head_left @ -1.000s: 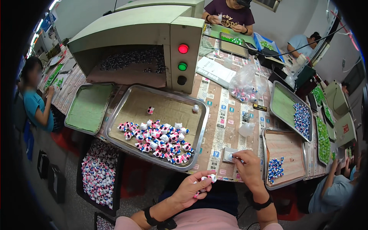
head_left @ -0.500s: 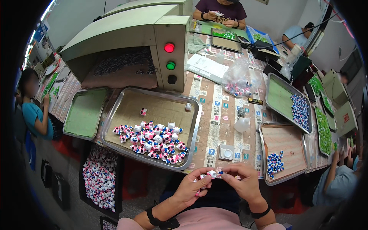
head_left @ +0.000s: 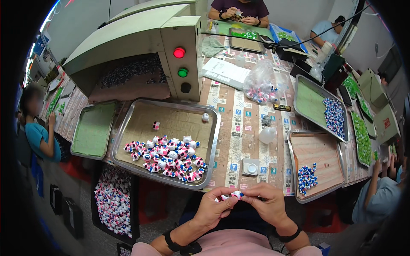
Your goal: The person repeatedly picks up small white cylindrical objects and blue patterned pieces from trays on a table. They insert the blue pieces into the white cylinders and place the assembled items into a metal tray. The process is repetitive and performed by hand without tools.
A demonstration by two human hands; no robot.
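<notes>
My left hand (head_left: 213, 209) is closed around small white-and-pink plastic figure pieces (head_left: 234, 194) above my lap, at the table's front edge. Between the fingertips of my right hand (head_left: 268, 203) is a small blue part (head_left: 241, 195), pressed against the white end of the piece in my left hand. Fingers hide most of both. To the left, a metal tray (head_left: 179, 121) bears a heap of pink, white and blue figures (head_left: 168, 158). On the right, a paper-lined tray (head_left: 320, 147) holds a small pile of blue-and-white parts (head_left: 307, 178).
A beige machine (head_left: 181, 55) with red and green lights stands behind the left tray. A small white pot (head_left: 251, 167), a plastic bottle (head_left: 267, 135) and a bag of figures (head_left: 262, 87) stand on the table. Below left is a black crate of figures (head_left: 114, 198). Co-workers sit around.
My hands have come together: the blue part, earlier slightly apart from the white piece, now meets it. The view has shifted a little.
</notes>
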